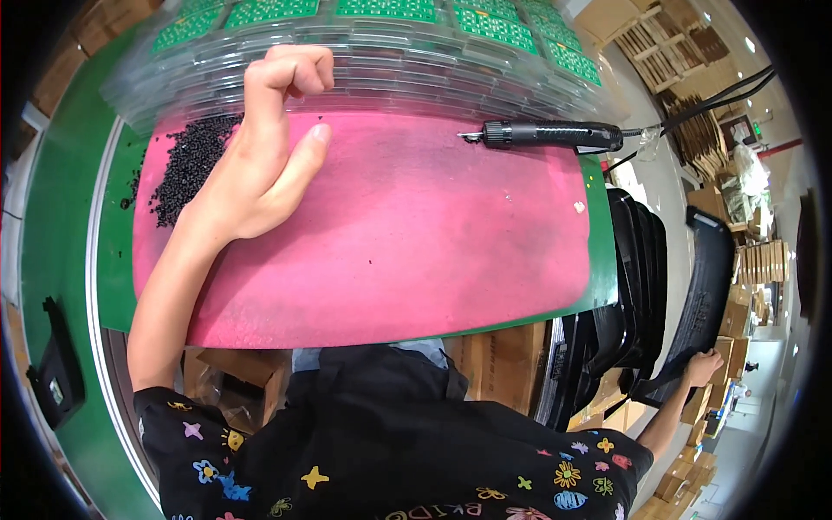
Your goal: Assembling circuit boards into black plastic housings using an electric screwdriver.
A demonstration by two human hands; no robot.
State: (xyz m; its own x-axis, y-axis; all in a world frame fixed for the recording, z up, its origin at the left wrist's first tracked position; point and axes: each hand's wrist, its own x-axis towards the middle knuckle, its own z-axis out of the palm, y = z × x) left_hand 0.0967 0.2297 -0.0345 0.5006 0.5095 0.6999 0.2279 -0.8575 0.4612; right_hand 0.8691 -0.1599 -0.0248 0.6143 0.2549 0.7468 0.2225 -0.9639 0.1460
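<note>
My left hand [264,160] is raised over the left part of the pink mat [416,234]. Its fingers are hooked, its thumb stands well apart, and nothing shows between them. Just behind that hand lies a heap of tiny black screws [192,160], partly covered by it. Out to the right, beyond the table edge, my right hand [704,366] grips the lower end of a long black plastic panel [700,286]. The panel is held roughly upright. A black electric screwdriver [555,135] rests on the mat's far right, its bit pointing left.
Stacked clear plastic trays [390,78] with green circuit boards [386,9] line the table's far side. More black panels [637,277] stand at the right edge. A dark part [56,364] lies on the green surface at left; cartons [503,368] are below.
</note>
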